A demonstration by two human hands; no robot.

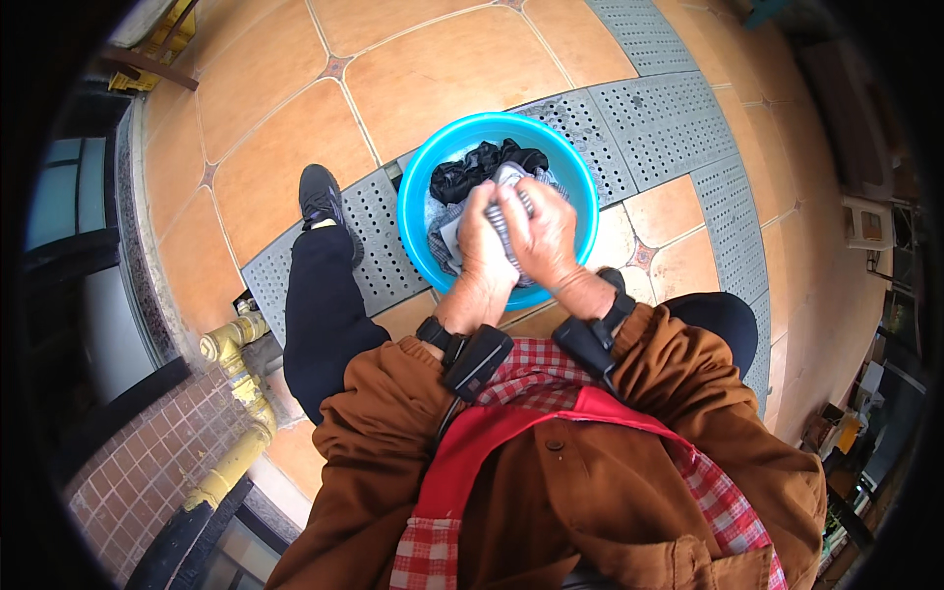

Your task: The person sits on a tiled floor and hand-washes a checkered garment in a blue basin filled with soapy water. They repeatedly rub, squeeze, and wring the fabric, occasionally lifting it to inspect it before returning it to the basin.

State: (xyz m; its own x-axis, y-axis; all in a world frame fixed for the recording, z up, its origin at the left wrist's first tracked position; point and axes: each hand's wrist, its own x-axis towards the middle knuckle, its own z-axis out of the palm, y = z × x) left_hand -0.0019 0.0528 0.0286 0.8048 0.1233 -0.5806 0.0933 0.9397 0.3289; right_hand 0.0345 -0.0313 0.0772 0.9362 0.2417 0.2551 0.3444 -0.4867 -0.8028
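Note:
A round bright blue plastic basin (414,210) sits on the floor between my feet. My left hand (483,240) and my right hand (544,228) are pressed together over it, both clenched on a grey-and-white striped cloth (509,175). Part of this cloth bulges out above the fingers; the rest is hidden by my palms. Behind my hands a bunched black garment (464,175) lies in the basin, with whitish suds at its edges. Grey checked fabric (440,247) shows beside my left hand, low in the basin.
Perforated grey drain covers (653,136) cross the orange floor tiles (450,63). My dark shoe (321,195) stands left of the basin. A yellow-painted pipe (240,450) runs along the tiled wall at left. A pale plastic stool (869,223) is at far right.

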